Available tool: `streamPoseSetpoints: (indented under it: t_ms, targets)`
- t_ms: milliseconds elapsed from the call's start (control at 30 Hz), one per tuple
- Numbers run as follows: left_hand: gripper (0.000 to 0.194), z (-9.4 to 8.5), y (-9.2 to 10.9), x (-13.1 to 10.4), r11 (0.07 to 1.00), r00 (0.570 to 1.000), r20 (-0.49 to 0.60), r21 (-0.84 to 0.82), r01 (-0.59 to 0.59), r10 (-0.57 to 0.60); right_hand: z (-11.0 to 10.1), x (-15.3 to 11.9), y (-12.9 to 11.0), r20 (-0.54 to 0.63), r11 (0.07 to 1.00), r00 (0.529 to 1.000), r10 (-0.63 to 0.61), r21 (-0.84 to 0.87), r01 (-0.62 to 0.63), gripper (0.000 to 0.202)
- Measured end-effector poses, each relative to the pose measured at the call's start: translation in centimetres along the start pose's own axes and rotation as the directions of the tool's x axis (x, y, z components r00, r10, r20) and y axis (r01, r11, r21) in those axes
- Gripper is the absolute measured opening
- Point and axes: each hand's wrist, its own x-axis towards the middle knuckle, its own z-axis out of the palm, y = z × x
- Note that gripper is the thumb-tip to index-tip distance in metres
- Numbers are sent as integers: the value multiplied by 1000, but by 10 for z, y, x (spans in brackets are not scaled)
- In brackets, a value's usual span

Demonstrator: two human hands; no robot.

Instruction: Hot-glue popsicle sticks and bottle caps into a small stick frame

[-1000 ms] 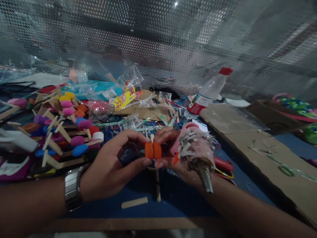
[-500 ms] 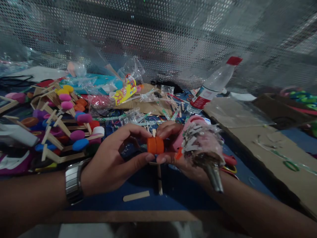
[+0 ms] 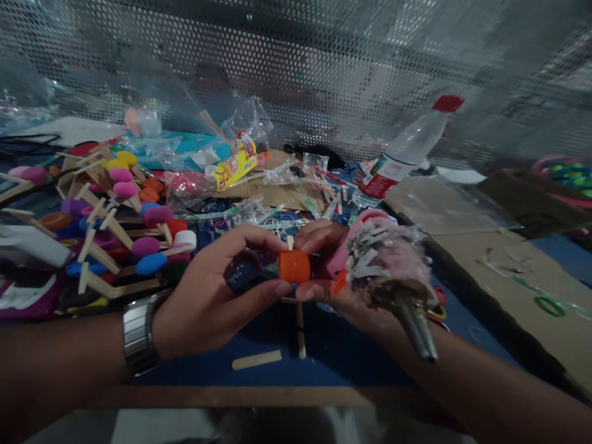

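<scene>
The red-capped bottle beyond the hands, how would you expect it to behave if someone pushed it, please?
The red-capped bottle would probably tip readily, being tall and narrow. Once down, its round body might roll. It is likely light, since its clear upper part shows no obvious liquid.

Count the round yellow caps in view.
2: one round yellow cap in the heap of wooden sticks and coloured caps at left, another just right of it. Others may be buried.

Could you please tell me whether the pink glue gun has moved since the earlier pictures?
Yes: the pink glue gun now has its metal nozzle farther right, judged against the loose wooden stick.
</scene>
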Motion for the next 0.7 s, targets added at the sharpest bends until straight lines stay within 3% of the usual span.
streamPoseSetpoints:
  t_ms: [167,700]
  targets:
    - [28,0,0,0,1000,1000,1,3,-19,19,1,-1,0,-14,999,999,33,-6,-33,37]
    - [31,0,-4,0,999,999,-1,-24,-35,35,3,2,-3,-16,998,998,-58,-41,58,34]
